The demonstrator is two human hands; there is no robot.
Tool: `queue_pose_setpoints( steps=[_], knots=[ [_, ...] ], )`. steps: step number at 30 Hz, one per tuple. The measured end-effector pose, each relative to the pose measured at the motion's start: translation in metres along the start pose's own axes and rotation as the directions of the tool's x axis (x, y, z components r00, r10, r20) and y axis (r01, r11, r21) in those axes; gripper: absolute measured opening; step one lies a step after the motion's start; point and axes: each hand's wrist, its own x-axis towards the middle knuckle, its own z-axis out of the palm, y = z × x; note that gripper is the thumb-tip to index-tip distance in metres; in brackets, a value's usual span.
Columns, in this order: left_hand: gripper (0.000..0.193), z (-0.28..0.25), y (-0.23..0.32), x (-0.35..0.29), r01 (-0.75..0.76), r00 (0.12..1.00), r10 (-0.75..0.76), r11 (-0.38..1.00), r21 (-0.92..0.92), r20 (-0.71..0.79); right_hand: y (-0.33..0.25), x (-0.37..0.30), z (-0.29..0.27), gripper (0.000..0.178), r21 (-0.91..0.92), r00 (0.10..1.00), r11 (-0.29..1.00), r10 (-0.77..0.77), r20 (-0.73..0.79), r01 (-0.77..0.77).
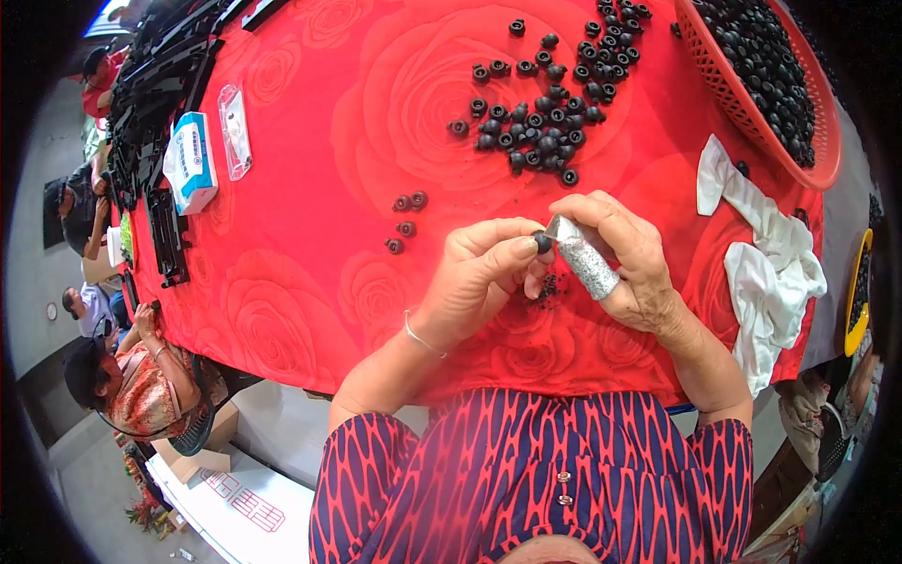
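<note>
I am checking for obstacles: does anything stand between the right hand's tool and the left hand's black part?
Nothing visible: the silver-wrapped tool in the right hand ends right at the black part in the left hand.

Short-sleeved navy top [512,470] with red lattice pattern, two metallic buttons [565,477], thin silvery bangle [419,343] on left wrist [436,324]

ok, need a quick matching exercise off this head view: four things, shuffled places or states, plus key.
Things:
1. speckled-handled tool
2. red basket
3. white cloth
4. blue-and-white box

Places or states:
A. crumpled, at the right side of the red tablecloth
B. beside a clear plastic case, on the left
C. gripped in the right hand
D. heaped with small black parts

Pairs: 1-C, 2-D, 3-A, 4-B
</note>
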Motion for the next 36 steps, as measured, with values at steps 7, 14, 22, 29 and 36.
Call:
queue_pose_setpoints(
  steps=[7,14,22,29,36],
  knots=[
    [0.020,-0.0002,-0.0013,0.0004,-0.002,1.000,0.003,1.000,0.004,-0.019,0.0027,-0.0008,-0.0002,0.037,-0.008,1.000,1.000,-0.006,-0.007,0.006],
    [0.019,0.0006,-0.0001,0.0005,-0.003,1.000,0.004,1.000,0.024,-0.024,0.0037,-0.0004,-0.0031,0.038,-0.014,1.000,1.000,-0.013,0.005,0.013],
    [0.020,0.0015,0.0026,-0.0002,0.001,0.999,0.001,0.998,0.070,-0.034,0.0062,0.0007,-0.0020,0.037,-0.069,0.998,0.995,-0.066,-0.005,0.066],
    [0.019,0.0037,0.0022,-0.0006,-0.052,0.997,0.061,0.987,0.151,-0.056,0.0057,0.0015,-0.0018,0.036,-0.085,0.997,0.993,-0.080,-0.009,0.079],
    [0.018,0.0061,0.0021,-0.0010,-0.071,0.992,0.093,0.972,0.225,-0.086,0.0054,0.0018,-0.0042,0.036,-0.101,0.998,0.993,-0.058,0.004,0.058]
  ],
)
